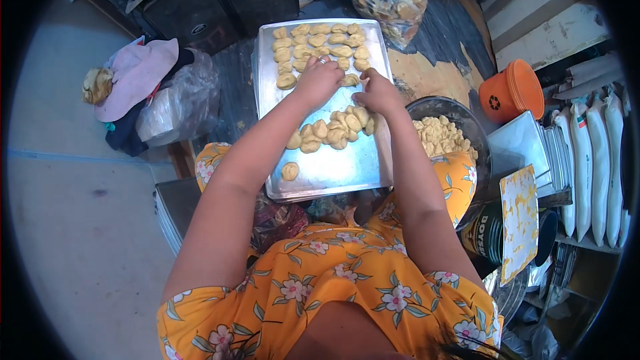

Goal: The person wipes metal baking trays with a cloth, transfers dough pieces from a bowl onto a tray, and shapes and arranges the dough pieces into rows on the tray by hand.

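Note:
A metal baking tray (313, 177) lies before me with rows of yellowish dough pieces (319, 29) across its far half. My left hand (320, 81) reaches over the front rows, its fingers curled down and their tips hidden. On the tray's right side, my right hand (380, 93) has its thumb and forefinger apart, with nothing visible between them. One dough piece (349, 80) lies on the tray between the two hands. Nearer to me is a heap of dough pieces (339, 128), and a single round piece (290, 171) sits apart at the near left.
At my right stands a dark round basin (475, 120) holding more dough pieces (441, 135), with an orange bucket (512, 91) beyond. A filled clear plastic bag (390, 5) is behind the tray. A pink hat (141, 77) and plastic bag (179, 103) lie left. Dark cabinets (227, 3) stand behind.

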`<act>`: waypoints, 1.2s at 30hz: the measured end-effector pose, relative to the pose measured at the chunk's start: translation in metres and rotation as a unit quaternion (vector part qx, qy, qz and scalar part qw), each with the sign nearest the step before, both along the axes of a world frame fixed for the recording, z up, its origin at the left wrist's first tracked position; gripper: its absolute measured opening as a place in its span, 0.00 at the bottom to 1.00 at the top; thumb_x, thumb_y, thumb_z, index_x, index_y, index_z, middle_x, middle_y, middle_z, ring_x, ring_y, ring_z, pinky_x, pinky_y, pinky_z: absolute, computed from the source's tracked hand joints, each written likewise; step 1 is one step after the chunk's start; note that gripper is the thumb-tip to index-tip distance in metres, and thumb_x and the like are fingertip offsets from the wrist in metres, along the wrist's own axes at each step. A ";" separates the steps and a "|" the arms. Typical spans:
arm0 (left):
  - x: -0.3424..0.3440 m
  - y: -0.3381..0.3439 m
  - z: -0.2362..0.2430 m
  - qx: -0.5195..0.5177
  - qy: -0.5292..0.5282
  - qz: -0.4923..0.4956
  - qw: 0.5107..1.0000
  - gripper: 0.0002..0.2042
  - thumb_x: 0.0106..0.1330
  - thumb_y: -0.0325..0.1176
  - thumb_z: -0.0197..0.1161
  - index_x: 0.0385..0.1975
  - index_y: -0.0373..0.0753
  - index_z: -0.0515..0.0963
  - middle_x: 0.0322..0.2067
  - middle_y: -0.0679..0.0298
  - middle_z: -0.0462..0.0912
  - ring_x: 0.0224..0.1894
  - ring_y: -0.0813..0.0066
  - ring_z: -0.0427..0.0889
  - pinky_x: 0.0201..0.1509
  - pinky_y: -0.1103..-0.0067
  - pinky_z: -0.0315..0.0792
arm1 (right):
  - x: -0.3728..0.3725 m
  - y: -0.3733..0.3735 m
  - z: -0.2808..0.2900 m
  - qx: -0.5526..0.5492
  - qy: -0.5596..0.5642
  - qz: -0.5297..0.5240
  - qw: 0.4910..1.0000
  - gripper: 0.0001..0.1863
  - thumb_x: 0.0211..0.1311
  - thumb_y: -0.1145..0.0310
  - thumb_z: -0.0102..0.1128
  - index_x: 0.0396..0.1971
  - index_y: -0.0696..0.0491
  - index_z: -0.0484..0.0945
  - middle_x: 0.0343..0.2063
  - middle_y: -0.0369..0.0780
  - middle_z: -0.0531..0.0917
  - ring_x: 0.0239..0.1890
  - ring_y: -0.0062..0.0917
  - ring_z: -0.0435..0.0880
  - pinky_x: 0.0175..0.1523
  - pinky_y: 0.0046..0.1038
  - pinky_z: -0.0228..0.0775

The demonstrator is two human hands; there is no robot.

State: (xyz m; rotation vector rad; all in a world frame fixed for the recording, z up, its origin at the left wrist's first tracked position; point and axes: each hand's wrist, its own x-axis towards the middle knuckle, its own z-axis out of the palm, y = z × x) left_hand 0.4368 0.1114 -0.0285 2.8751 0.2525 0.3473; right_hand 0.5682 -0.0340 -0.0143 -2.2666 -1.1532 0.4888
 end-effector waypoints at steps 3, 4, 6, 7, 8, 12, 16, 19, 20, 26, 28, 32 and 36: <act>0.003 -0.005 0.005 0.019 0.014 0.043 0.999 0.10 0.60 0.35 0.61 0.41 0.47 0.82 0.40 0.65 0.80 0.54 0.64 0.73 0.59 0.66 0.59 | 0.015 -0.014 0.003 -0.063 0.089 0.008 0.994 0.24 0.42 0.63 0.73 0.41 0.56 0.78 0.36 0.45 0.83 0.37 0.35 0.84 0.43 0.34 0.75; 0.003 -0.007 0.003 0.013 -0.052 0.008 0.999 0.10 0.60 0.34 0.61 0.40 0.46 0.83 0.39 0.65 0.80 0.51 0.65 0.74 0.58 0.66 0.60 | 0.019 -0.016 -0.004 -0.041 0.085 0.053 0.994 0.20 0.44 0.64 0.72 0.38 0.55 0.79 0.33 0.43 0.83 0.35 0.31 0.83 0.42 0.31 0.74; 0.006 -0.008 0.001 0.006 -0.116 -0.028 0.993 0.10 0.59 0.33 0.61 0.40 0.46 0.83 0.38 0.66 0.80 0.49 0.66 0.75 0.57 0.65 0.60 | 0.022 -0.014 -0.010 -0.020 0.083 0.096 0.992 0.16 0.47 0.66 0.71 0.36 0.55 0.80 0.29 0.42 0.83 0.32 0.27 0.82 0.40 0.28 0.74; 0.007 -0.008 0.001 0.009 -0.074 -0.034 0.997 0.11 0.59 0.32 0.60 0.41 0.46 0.83 0.38 0.66 0.80 0.49 0.65 0.75 0.57 0.65 0.60 | 0.019 -0.009 -0.013 0.044 0.096 0.020 0.994 0.14 0.46 0.66 0.71 0.34 0.55 0.81 0.31 0.44 0.83 0.35 0.32 0.82 0.42 0.32 0.74; 0.009 -0.007 0.002 0.012 -0.032 -0.039 0.999 0.12 0.59 0.32 0.60 0.42 0.47 0.83 0.38 0.66 0.80 0.49 0.65 0.75 0.58 0.66 0.61 | 0.017 -0.005 -0.014 0.108 0.109 -0.056 0.987 0.13 0.46 0.66 0.70 0.31 0.55 0.82 0.34 0.45 0.84 0.38 0.38 0.83 0.45 0.35 0.74; 0.013 -0.004 -0.001 0.085 0.000 0.009 0.996 0.13 0.60 0.32 0.59 0.45 0.47 0.82 0.39 0.66 0.81 0.51 0.65 0.75 0.58 0.66 0.61 | 0.011 0.000 -0.020 0.166 -0.045 -0.068 0.983 0.11 0.48 0.68 0.69 0.33 0.54 0.82 0.34 0.46 0.83 0.36 0.39 0.82 0.44 0.36 0.74; 0.004 -0.011 0.003 0.064 -0.073 0.020 0.995 0.12 0.62 0.33 0.58 0.45 0.45 0.81 0.39 0.64 0.81 0.51 0.65 0.76 0.59 0.66 0.62 | 0.009 0.001 -0.027 0.157 -0.082 -0.096 0.979 0.10 0.50 0.69 0.68 0.34 0.53 0.83 0.34 0.46 0.82 0.39 0.41 0.81 0.46 0.38 0.74; -0.017 -0.019 0.020 0.012 -0.057 0.019 0.998 0.12 0.62 0.35 0.59 0.45 0.43 0.81 0.41 0.61 0.80 0.51 0.61 0.76 0.59 0.65 0.63 | 0.013 0.003 -0.034 0.161 -0.034 -0.101 0.981 0.11 0.50 0.69 0.67 0.35 0.53 0.83 0.37 0.46 0.81 0.42 0.42 0.80 0.47 0.38 0.73; -0.028 -0.020 0.027 -0.014 -0.022 0.017 1.000 0.13 0.63 0.37 0.60 0.45 0.41 0.81 0.42 0.60 0.80 0.51 0.58 0.75 0.58 0.65 0.64 | 0.015 0.000 -0.037 0.162 -0.012 -0.103 0.981 0.11 0.51 0.69 0.67 0.36 0.53 0.83 0.39 0.45 0.81 0.43 0.43 0.80 0.48 0.37 0.73; -0.130 -0.006 0.037 -0.189 0.153 -0.009 0.970 0.23 0.58 0.41 0.67 0.51 0.36 0.78 0.46 0.54 0.78 0.54 0.54 0.73 0.58 0.68 0.68 | -0.015 -0.013 0.003 0.092 0.095 0.115 0.985 0.25 0.46 0.57 0.72 0.46 0.50 0.81 0.46 0.43 0.79 0.52 0.39 0.77 0.55 0.38 0.68; -0.145 -0.016 0.035 -0.222 0.139 0.001 0.965 0.24 0.57 0.40 0.68 0.53 0.36 0.77 0.47 0.54 0.78 0.55 0.55 0.73 0.60 0.69 0.68 | -0.053 -0.014 0.018 -0.018 0.017 0.275 0.961 0.33 0.43 0.51 0.73 0.53 0.46 0.79 0.48 0.40 0.78 0.53 0.37 0.75 0.59 0.39 0.62; -0.155 -0.012 0.039 -0.383 0.129 0.026 0.914 0.26 0.56 0.35 0.69 0.56 0.37 0.75 0.50 0.54 0.77 0.57 0.57 0.73 0.63 0.69 0.66 | -0.071 -0.007 0.038 -0.208 -0.054 0.346 0.913 0.36 0.39 0.47 0.73 0.54 0.43 0.79 0.50 0.37 0.77 0.56 0.34 0.74 0.61 0.38 0.55; -0.173 -0.003 0.020 -0.200 0.051 -0.008 0.978 0.24 0.54 0.29 0.67 0.54 0.37 0.76 0.46 0.54 0.79 0.51 0.58 0.77 0.58 0.70 0.69 | -0.076 -0.004 0.034 -0.152 -0.012 0.362 0.920 0.34 0.43 0.47 0.72 0.52 0.46 0.79 0.48 0.37 0.78 0.54 0.35 0.75 0.60 0.37 0.62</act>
